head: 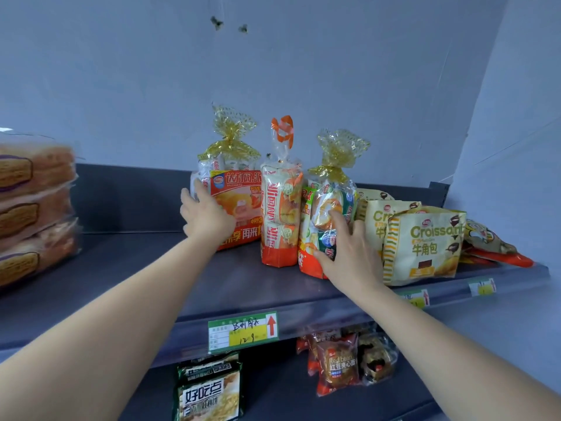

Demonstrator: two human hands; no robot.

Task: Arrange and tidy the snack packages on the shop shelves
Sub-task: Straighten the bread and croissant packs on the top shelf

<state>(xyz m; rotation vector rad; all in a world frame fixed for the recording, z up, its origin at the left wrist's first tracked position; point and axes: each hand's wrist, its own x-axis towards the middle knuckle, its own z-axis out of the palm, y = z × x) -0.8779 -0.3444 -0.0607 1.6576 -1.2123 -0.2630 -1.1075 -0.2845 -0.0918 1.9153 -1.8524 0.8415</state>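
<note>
Two bare forearms reach up towards the dark grey shelf (pixel 243 284). We take as reference the tall narrow orange packet (pixel 280 214), which stands upright at mid-shelf with a twisted clear-film top.

1. Left hand (pixel 206 214): just left of the packet, fingers nearly straight, laid flat on the red-faced bag (pixel 239 208). Its grip is wide and holds nothing. This glossy bag stands upright, touching the packet, with a crinkled gold cellophane tuft knotted above.
2. Right hand (pixel 349 253): just right of the packet, fingers spread wide. Index and thumb press the clear-film bag (pixel 331 208), and nothing is clasped. Round buns show through the film, which has the same gold tuft. This bag also touches the packet.
3. Croissant pouches (pixel 422 244): further right. They are matte cream with striped edges, pillow-shaped and upright, one behind another.
4. Flat orange-red packets (pixel 498 256): beyond those, lying down.
5. Bread stack (pixel 33 208): well apart to the left. We see blurred flat slabs in clear wrap.
6. Price label (pixel 243 331): below the packet on the shelf's front rail, paper with a red arrow.
7. Lower shelf: dark green biscuit packs (pixel 209 390) and brown bun packets (pixel 337 363).
</note>
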